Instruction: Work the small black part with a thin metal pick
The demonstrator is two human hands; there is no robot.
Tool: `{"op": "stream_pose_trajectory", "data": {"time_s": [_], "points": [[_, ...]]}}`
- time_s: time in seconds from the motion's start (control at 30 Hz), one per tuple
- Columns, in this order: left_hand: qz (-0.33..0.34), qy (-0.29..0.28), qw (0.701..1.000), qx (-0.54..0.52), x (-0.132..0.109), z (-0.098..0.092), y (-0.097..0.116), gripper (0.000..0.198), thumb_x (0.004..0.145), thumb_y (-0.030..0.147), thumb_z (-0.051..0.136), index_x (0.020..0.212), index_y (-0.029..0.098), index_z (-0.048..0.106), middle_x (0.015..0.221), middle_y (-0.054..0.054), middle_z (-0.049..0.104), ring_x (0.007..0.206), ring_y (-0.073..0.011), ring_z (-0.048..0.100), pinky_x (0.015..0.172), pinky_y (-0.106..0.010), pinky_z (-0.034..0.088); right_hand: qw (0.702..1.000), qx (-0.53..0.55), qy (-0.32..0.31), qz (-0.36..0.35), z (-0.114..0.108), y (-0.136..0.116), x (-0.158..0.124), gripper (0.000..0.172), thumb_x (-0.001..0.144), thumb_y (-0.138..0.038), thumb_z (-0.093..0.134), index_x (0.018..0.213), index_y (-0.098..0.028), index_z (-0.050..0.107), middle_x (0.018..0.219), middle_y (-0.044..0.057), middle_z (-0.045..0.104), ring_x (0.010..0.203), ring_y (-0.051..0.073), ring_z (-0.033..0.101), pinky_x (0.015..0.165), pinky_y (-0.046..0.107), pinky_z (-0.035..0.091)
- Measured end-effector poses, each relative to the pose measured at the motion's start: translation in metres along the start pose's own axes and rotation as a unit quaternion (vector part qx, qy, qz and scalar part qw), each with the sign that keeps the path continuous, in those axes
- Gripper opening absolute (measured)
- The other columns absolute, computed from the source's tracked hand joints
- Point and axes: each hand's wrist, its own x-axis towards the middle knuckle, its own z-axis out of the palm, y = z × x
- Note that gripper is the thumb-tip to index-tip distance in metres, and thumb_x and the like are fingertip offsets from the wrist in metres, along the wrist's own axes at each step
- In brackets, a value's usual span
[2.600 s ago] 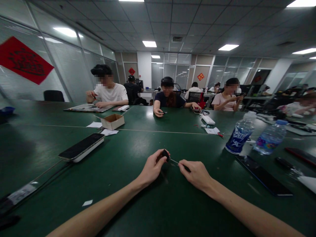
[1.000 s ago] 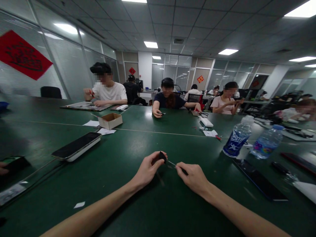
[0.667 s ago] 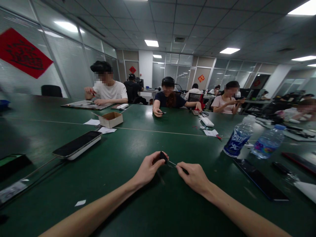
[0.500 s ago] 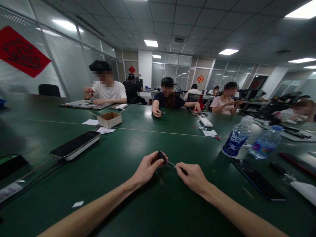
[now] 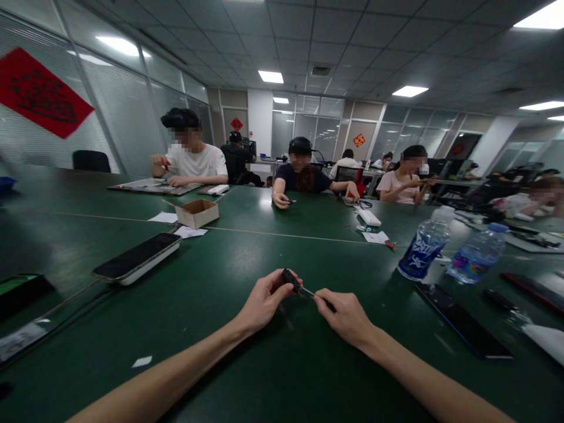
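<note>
My left hand (image 5: 264, 302) is closed, pinching a small black plastic part (image 5: 289, 278) between thumb and fingers above the green table (image 5: 247, 364). My right hand (image 5: 346, 314) is closed around a thin screwdriver (image 5: 309, 292). Its slim metal shaft points left and reaches the lower right end of the black part; whether the tip sits in a screw is too small to tell. Most of the handle is hidden inside my right fingers.
Left lie a phone-like device (image 5: 136, 258), an open cardboard box (image 5: 198, 214) and a paper scrap (image 5: 142, 361). Right stand two bottles (image 5: 423, 247), beside a dark phone (image 5: 462, 320). Across the table, a person in white (image 5: 198, 161) and one in dark clothing (image 5: 304, 176) sit working.
Both hands keep their hold on the black part and the screwdriver, with hardly any movement. The whole view has shifted very slightly.
</note>
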Motion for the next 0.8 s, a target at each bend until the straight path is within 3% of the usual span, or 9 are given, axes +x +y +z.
{"op": "stream_pose_trajectory", "data": {"time_s": [0.3,0.8], "points": [[-0.007,-0.026,1.0,0.006,0.0007,0.0016,0.0062,0.021,0.088,0.028,0.052,0.105,0.016,0.056,0.107,-0.009,0.061,0.101,-0.0205,0.057,0.094,-0.037,0.043,1.0,0.016,-0.002,0.009,0.0002,-0.0033,-0.0006,0.024,0.098,-0.03,0.037,0.094,-0.019,0.057,0.072,0.0,0.058,0.057,0.01,0.053,0.055,0.02,0.039],[0.008,0.004,1.0,0.017,0.0011,-0.0003,0.0054,0.022,0.087,0.023,0.05,0.107,0.016,0.055,0.105,-0.008,0.06,0.1,-0.0197,0.056,0.092,-0.035,0.043,1.0,-0.02,-0.008,0.021,0.003,-0.0004,0.0012,0.022,0.097,-0.029,0.039,0.095,-0.02,0.059,0.072,-0.001,0.06,0.058,0.01,0.055,0.057,0.021,0.039]]}}
